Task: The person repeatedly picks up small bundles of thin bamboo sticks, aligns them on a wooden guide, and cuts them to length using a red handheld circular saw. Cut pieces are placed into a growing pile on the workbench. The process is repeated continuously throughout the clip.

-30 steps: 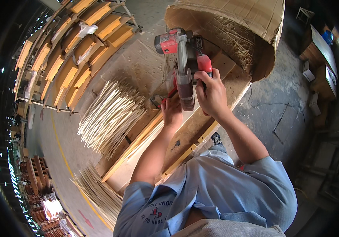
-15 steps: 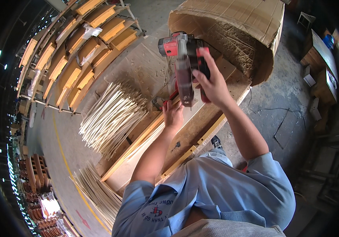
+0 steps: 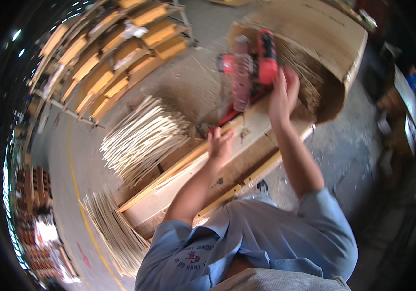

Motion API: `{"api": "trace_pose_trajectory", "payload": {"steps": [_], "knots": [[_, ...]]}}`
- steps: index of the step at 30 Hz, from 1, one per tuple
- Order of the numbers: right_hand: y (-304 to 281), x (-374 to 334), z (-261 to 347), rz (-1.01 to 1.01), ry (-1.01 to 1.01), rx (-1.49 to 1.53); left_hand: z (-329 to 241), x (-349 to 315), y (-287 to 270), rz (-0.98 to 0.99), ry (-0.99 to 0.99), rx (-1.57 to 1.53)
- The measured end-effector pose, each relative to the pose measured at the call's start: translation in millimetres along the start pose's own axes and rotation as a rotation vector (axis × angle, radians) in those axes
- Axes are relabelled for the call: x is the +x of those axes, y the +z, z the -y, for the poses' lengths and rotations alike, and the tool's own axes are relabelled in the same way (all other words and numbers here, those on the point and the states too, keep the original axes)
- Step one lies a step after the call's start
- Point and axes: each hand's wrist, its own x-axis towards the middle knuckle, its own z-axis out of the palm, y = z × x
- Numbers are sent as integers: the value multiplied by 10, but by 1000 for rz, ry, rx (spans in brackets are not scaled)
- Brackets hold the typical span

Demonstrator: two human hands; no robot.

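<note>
A red-and-black chop saw (image 3: 242, 82) stands at the far end of the bench, its head blurred and its handle (image 3: 267, 56) pointing upward. My right hand (image 3: 284, 99) is just below that handle, fingers stretched out and smeared by motion; it looks open and off the grip. By the saw's near side, my left hand (image 3: 220, 145) bends its fingers over the wooden rail (image 3: 169, 170). Thin wooden sticks (image 3: 181, 169) run along the rail up to my left hand, which seems closed on their ends; its palm side is hidden.
A large pile of pale sticks (image 3: 142, 138) lies left of the bench, with a second bundle (image 3: 113, 233) nearer me. Beyond the saw, a big cardboard box (image 3: 322, 29) holds offcuts. A rack of wooden boards (image 3: 106, 63) stands at the far left.
The saw's handle has swung up and away from my right hand, which has come off it. My left hand stays on the rail. The whole view has shifted slightly.
</note>
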Motion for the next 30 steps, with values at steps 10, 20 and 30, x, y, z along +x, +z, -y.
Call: {"api": "trace_pose_trajectory", "payload": {"steps": [10,20,30], "knots": [[-719,-1556,-1083,161,1330,-140,-34,31,-214,70,-37,-46],[-318,-1531,-1537,272,1381,-87,165,-688,-669,-112,-62,-82],[-263,-1803,-1345,175,1487,357,511,-1493,-1224,166,-502,113]]}}
